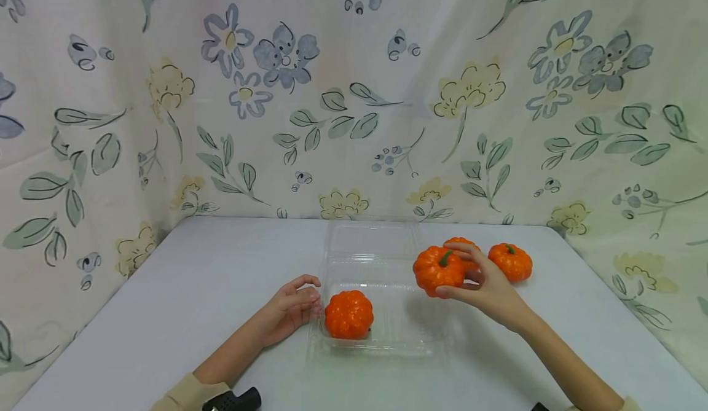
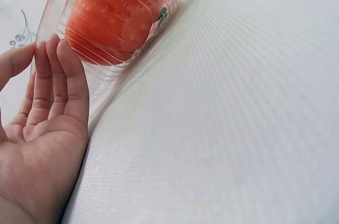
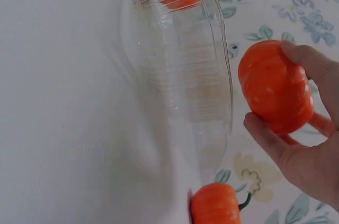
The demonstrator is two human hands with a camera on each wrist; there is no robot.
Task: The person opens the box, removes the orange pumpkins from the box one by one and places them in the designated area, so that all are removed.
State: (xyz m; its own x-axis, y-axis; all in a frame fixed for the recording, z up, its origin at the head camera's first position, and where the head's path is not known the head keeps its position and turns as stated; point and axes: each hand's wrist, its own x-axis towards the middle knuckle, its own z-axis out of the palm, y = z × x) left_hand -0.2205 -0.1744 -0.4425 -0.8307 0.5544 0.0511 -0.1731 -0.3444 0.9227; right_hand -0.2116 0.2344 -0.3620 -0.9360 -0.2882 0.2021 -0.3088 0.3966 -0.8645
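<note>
A clear plastic container [image 1: 395, 313] with its lid folded back lies on the table. Inside its left end sits an orange toy pumpkin [image 1: 349, 315], stem turned down to the side. My left hand [image 1: 293, 309] pinches the container's left rim between thumb and fingers; the left wrist view shows the fingers [image 2: 59, 83] against the outer wall. Above the container's right side, my right hand [image 1: 483, 285] grips another toy pumpkin [image 1: 439, 271] between thumb and fingertips, its green stem up. In the right wrist view this held pumpkin [image 3: 275, 86] is clear of the container wall.
Right of the container stand two more toy pumpkins: one [image 1: 461, 241] partly hidden behind the held one, the other [image 1: 510, 262] farther right. The white table [image 1: 249, 257] ends at a floral curtain [image 1: 354, 91] behind and at the sides.
</note>
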